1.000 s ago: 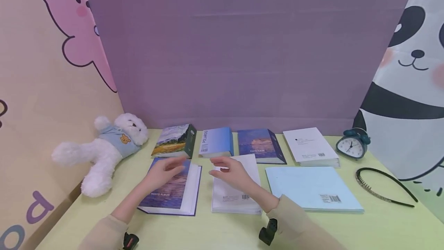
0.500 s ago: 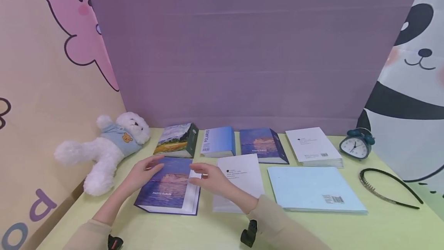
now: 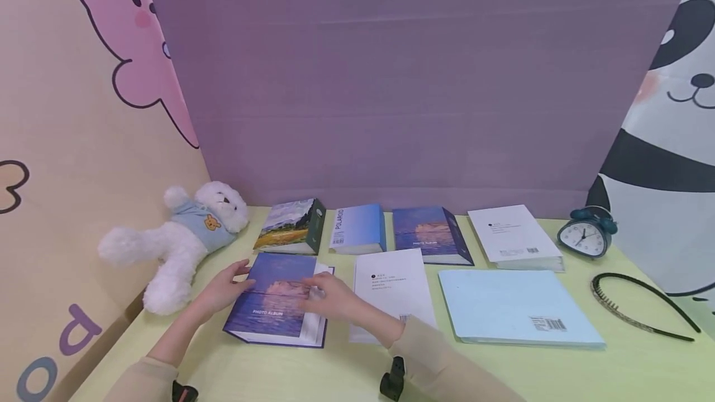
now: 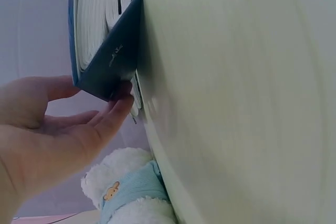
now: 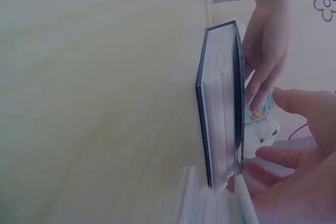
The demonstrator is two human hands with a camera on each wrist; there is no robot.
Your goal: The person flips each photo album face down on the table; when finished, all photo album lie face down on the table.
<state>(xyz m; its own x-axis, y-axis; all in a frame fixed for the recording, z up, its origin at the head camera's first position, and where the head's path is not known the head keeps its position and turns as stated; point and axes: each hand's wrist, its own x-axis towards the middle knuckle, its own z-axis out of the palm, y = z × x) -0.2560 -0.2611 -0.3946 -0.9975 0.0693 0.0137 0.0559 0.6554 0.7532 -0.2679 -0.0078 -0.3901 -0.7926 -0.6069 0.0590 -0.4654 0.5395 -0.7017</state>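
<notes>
A thick photo album (image 3: 274, 303) with a sea-and-cliff cover lies face up on the table. My left hand (image 3: 223, 293) is at its spine side; in the left wrist view its fingertips (image 4: 123, 95) touch the dark spine while the thumb reaches toward the cover's edge. Over the opposite side, where white pages (image 5: 219, 108) show, is my right hand (image 3: 329, 296). Its thumb and fingers are spread apart, with fingertips close to the pages and the thumb clear of the cover. Contact on that side is hard to tell. A white album (image 3: 391, 287) lies partly under the right forearm.
Behind stand a landscape-cover album (image 3: 287, 225), a blue Polaroid album (image 3: 356, 228), another sea-cover album (image 3: 427, 231) and a white one (image 3: 511, 234). A light blue album (image 3: 514, 303), alarm clock (image 3: 583, 237) and headband (image 3: 609, 309) are right; a plush toy (image 3: 190, 234) is left.
Both hands have moved left and lower, from in front of the two near albums to either side of the photo album. The album stays on the table; the view has shifted slightly.
</notes>
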